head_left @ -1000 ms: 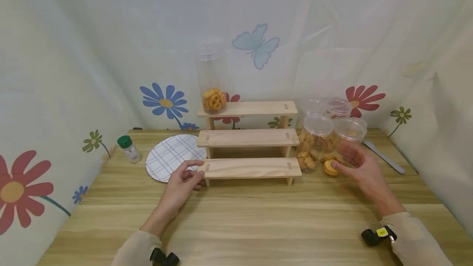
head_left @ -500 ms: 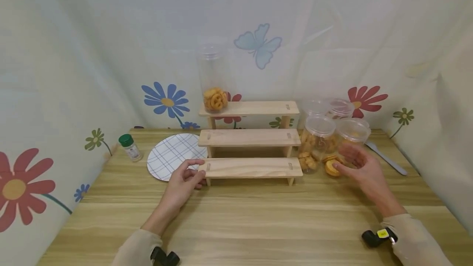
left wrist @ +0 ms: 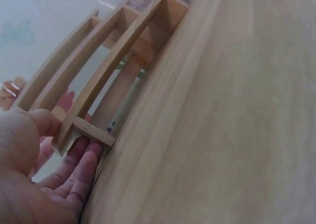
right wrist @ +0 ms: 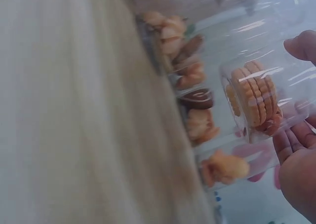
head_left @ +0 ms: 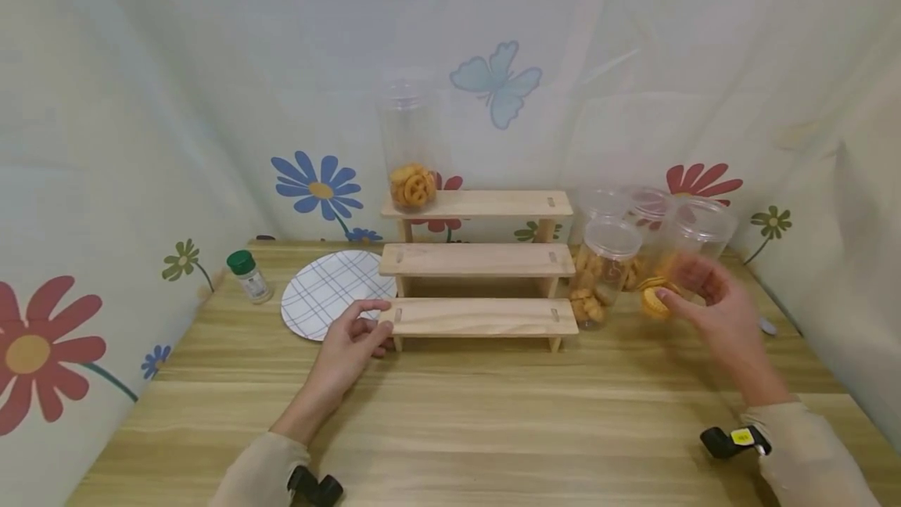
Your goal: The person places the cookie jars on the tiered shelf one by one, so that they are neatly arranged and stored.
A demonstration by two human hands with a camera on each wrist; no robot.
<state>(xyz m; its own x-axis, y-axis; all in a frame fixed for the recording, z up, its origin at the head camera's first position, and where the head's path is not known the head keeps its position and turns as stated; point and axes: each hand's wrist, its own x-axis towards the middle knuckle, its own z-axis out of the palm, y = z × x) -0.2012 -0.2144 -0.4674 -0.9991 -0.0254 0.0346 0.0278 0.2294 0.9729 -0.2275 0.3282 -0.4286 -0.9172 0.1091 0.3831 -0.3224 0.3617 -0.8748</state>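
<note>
My right hand [head_left: 725,311] grips a clear plastic jar [head_left: 697,237] of round sandwich cookies [right wrist: 254,98]. In the right wrist view its base is tilted and off the table, with the thumb on one side and fingers on the other. At the left end of a three-step wooden shelf [head_left: 482,318], my left hand [head_left: 352,341] holds the lowest step, its thumb at the board and fingers by the leg [left wrist: 94,131]. A tall clear jar [head_left: 408,147] with ring-shaped snacks stands on the top step's left end.
Several other lidded snack jars stand right of the shelf, the nearest jar [head_left: 604,272] close to its end. A checked plate [head_left: 324,292] and a green-capped shaker bottle [head_left: 249,278] are at left. A grey utensil [head_left: 767,326] lies mostly hidden behind my right hand.
My right hand has lifted the cookie jar and moved it a little up and to the right, away from the other jars. The left hand stays at the shelf.
</note>
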